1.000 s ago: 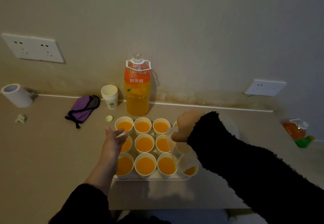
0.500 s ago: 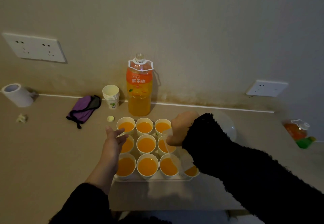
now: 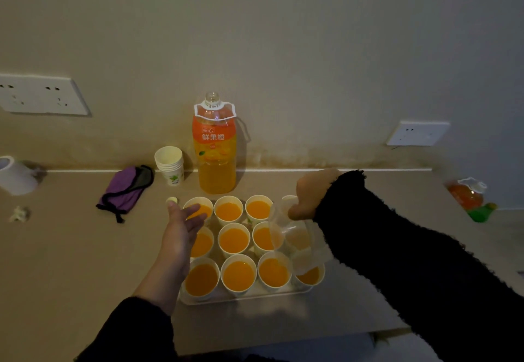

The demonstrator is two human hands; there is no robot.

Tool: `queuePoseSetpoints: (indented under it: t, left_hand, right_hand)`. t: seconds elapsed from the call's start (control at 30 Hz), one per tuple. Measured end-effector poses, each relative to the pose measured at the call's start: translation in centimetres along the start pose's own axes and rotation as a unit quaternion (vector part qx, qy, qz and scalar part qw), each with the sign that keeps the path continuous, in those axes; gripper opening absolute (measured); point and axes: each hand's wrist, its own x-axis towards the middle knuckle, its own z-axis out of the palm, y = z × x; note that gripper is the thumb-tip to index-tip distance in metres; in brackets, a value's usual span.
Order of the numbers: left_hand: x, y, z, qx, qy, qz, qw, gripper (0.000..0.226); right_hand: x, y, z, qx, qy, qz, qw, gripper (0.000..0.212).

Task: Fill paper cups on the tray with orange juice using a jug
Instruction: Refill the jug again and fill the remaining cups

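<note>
A clear tray (image 3: 246, 296) on the tan table holds several white paper cups (image 3: 237, 275) filled with orange juice. My right hand (image 3: 310, 194) grips the handle of a clear plastic jug (image 3: 299, 244), tipped steeply down over the front-right cup (image 3: 310, 278), which holds a little juice. The jug looks almost empty. My left hand (image 3: 183, 221) hovers over the tray's left column with fingers spread, holding nothing. A large orange juice bottle (image 3: 214, 146) stands uncapped behind the tray.
A stack of spare paper cups (image 3: 169, 164) and a purple pouch (image 3: 126, 188) sit at the back left, with a small bottle cap (image 3: 171, 200) near the tray. A white roll (image 3: 14, 176) lies far left. Another orange bottle (image 3: 467, 195) lies at the right.
My right hand has drawn right and back with the jug still tipped over the front-right cup. My left hand has stayed over the tray's left side.
</note>
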Motion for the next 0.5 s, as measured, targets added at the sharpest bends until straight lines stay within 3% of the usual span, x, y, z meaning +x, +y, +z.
queuePoseSetpoints:
  t: [0.3,0.5]
  left_hand:
    - [-0.1,1.9,2.8,-0.033,-0.010,0.032,0.999,0.070]
    - [-0.5,2.7,4.4,-0.060,0.003,0.045,0.997,0.072]
  right_hand:
    - [1.3,5.8,-0.4,0.135,-0.013,-0.004,0.991,0.048]
    - [1.7,9.8,-0.8,0.356,0.006,0.016,0.934,0.039]
